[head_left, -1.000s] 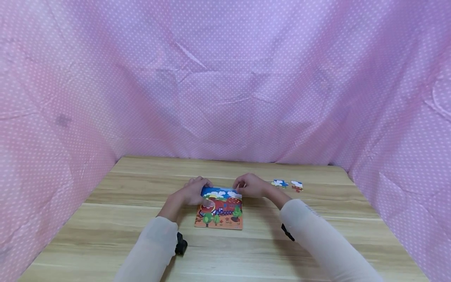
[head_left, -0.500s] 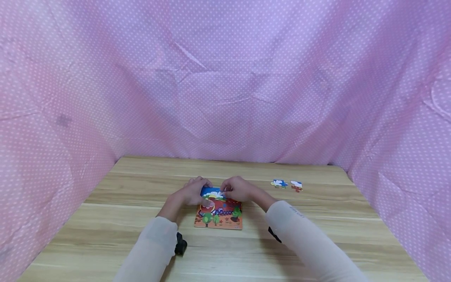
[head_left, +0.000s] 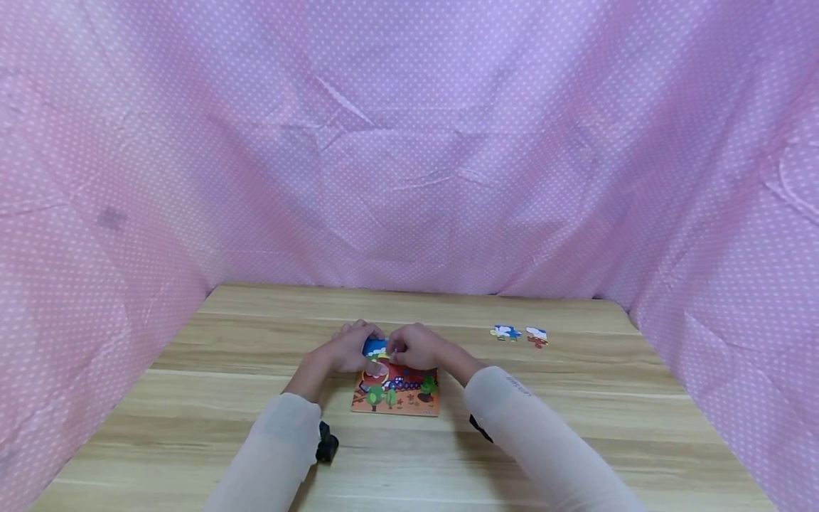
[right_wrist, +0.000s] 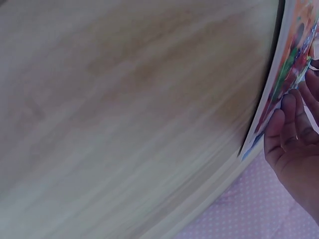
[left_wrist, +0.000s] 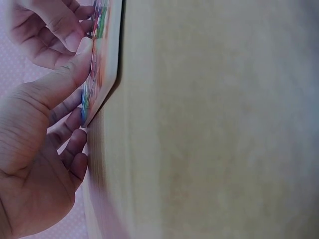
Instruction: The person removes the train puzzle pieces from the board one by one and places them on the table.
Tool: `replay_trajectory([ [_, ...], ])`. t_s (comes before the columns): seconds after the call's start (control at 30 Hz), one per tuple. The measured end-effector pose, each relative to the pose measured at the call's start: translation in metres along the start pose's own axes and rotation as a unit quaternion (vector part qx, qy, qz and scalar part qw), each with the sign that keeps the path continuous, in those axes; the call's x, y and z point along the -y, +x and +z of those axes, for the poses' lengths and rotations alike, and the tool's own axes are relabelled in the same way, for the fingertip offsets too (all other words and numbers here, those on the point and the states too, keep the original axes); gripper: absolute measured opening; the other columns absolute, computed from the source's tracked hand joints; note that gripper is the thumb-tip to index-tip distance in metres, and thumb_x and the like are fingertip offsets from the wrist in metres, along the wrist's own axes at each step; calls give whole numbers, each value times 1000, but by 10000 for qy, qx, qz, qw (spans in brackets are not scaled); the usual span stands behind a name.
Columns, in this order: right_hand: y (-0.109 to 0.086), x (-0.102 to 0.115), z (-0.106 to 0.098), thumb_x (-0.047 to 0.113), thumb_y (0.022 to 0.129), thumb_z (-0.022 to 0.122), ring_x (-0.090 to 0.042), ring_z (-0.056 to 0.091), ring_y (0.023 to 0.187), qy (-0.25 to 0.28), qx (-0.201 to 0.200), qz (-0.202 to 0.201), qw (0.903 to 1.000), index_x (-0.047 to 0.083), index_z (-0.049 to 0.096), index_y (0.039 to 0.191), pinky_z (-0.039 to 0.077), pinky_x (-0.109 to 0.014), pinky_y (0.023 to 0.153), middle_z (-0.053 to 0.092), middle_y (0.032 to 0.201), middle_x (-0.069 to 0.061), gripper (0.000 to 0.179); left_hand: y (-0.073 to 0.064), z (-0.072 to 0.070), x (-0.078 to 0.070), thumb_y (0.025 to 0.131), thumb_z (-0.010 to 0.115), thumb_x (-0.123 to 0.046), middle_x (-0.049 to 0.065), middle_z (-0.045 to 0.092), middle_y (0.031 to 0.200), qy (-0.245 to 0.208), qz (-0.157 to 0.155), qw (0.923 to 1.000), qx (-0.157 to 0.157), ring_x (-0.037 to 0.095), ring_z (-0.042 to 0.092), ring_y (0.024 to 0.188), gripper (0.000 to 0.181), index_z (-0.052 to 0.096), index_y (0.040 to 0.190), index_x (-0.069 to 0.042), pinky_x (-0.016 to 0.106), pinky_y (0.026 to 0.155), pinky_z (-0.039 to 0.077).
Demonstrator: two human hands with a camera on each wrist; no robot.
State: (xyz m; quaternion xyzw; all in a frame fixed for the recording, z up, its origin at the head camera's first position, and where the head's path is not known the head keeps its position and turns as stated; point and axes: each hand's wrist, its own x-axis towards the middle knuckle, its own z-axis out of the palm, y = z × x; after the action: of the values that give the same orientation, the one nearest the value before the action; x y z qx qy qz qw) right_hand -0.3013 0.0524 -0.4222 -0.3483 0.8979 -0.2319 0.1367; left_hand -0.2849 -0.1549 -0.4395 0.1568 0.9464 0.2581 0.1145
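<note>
A jigsaw puzzle (head_left: pixel 406 402) with a red train, trees and clouds lies flat on the table. My left hand (head_left: pixel 350 348) grips its left side: the thumb presses on the picture and the fingers are at the far edge, as the left wrist view also shows (left_wrist: pixel 45 134). Over the upper middle of the picture, my right hand (head_left: pixel 419 347) pinches a small pale puzzle piece (head_left: pixel 393 351), mostly hidden by the fingers. In the right wrist view, the right hand's fingers (right_wrist: pixel 296 124) are bent close over the puzzle's face (right_wrist: pixel 289 64). Both thumbs are near each other.
Two loose puzzle pieces are on the table at the back right: a blue and white one (head_left: pixel 506 333) and a white and red one (head_left: pixel 537 337). Pink dotted cloth (head_left: pixel 409 178) hangs behind and on both sides of the wooden table (head_left: pixel 256 313).
My right hand has moved left from the puzzle's upper right corner to its upper middle, close to the left hand. The left hand keeps its hold on the puzzle.
</note>
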Motion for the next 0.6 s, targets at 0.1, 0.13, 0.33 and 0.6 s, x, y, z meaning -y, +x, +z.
replay_trajectory([
  [0.1,2,0,2,18,99,69,-9,61,84,79,7,120,9999,15,75,102,52,-29,84,69,90,7,7,-1,0,-1,83,86,-40,0,52,135,-19,-29,10000,5,24,43,117,62,58,135,-20,51,107,35],
  [0.13,2,0,2,18,99,70,-9,61,84,131,13,161,9998,15,75,102,52,-29,84,68,90,7,7,-1,0,-1,83,86,-40,0,52,135,-23,-36,10000,3,24,43,117,62,58,135,-20,51,107,35],
  [0.33,5,0,4,20,97,73,-10,60,83,244,-38,258,9994,16,74,97,51,-28,82,67,87,7,4,-1,0,-1,83,86,-40,1,52,135,-8,-46,10000,-2,25,42,118,63,58,136,-19,51,107,35],
  [0.6,8,0,6,17,94,76,-9,58,77,302,-66,234,9992,16,72,90,49,-26,76,65,79,7,6,-1,1,0,83,87,-37,2,52,135,15,5,10000,-28,25,42,116,62,58,135,-19,51,106,35],
])
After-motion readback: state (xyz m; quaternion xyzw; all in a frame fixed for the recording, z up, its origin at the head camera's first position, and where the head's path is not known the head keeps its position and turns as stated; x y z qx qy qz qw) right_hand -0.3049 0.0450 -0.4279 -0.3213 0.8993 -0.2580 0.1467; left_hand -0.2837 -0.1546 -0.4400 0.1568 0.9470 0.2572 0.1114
